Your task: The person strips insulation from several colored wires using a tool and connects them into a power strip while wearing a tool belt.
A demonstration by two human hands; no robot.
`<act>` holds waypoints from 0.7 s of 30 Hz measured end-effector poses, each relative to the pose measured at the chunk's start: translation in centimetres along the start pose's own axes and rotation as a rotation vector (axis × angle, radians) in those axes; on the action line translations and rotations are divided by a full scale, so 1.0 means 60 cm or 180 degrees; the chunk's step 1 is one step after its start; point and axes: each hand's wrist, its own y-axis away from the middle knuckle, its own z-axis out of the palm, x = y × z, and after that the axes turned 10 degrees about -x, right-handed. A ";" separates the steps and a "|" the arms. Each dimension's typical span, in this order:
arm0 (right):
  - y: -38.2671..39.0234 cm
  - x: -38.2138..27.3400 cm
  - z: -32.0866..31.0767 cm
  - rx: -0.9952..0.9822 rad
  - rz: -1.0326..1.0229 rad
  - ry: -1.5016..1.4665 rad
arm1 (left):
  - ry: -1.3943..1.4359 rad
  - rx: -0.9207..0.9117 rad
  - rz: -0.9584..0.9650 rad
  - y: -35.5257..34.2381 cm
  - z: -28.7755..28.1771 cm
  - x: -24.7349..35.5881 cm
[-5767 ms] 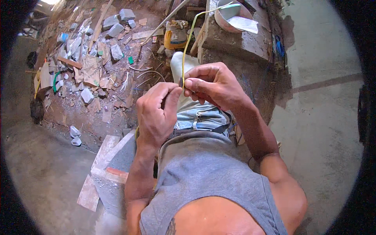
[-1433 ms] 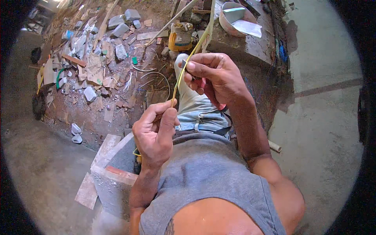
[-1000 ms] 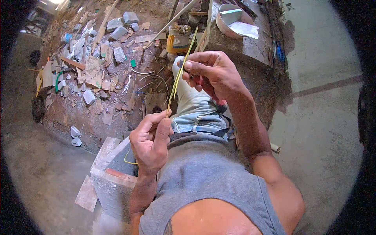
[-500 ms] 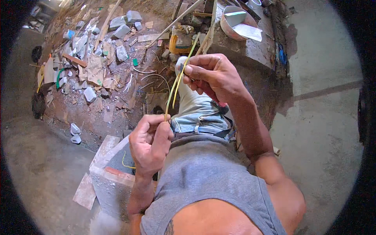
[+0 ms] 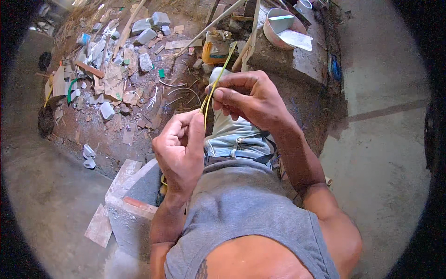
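Grey concrete floor (image 5: 381,153) takes up the 3 o'clock side, meeting bare brown earth (image 5: 88,125) that spreads round through 12 to 10 o'clock, scattered with broken rubble and torn cardboard (image 5: 113,87). Next in size is the person's grey tank top (image 5: 251,204), at 6 o'clock, above which pale blue jeans (image 5: 234,132) run up toward 12. A rough concrete block (image 5: 127,218) stands at 8 o'clock, with a reddish strip along its upper part.

Both bare hands meet near the centre: the right hand (image 5: 253,96) toward 1 o'clock, the left hand (image 5: 179,146) toward 9, a little lower. Beyond them, a round, pinkish bowl (image 5: 274,36) sits at 1 o'clock with pale flat pieces in it, and a yellow container (image 5: 214,55) lies at 12. Chunky grey stones (image 5: 146,36) rest at 11 o'clock; two small white pieces (image 5: 88,158) are at 9.

Slimmest of all is the yellow wire (image 5: 225,65), slanting up between the hands, its tip pointing to 12 o'clock. Left thumb and forefinger pinch its lower part; the right fingers are closed on it just above, with one strand hanging free beside the left fingertips.
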 end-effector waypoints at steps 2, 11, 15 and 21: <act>0.000 0.000 -0.002 -0.0036 0.0058 -0.0270 | -0.0065 -0.0056 -0.0011 0.003 -0.002 0.002; -0.004 -0.003 -0.015 -0.0013 0.0272 -0.0746 | 0.0084 -0.0313 -0.0233 0.020 -0.011 0.009; -0.009 0.012 -0.034 -0.0097 0.0439 -0.0823 | 0.0219 -0.0402 -0.0194 0.028 -0.016 -0.004; -0.018 0.017 -0.029 0.0004 0.0313 -0.1052 | 0.0030 -0.0422 -0.0100 0.036 -0.022 -0.017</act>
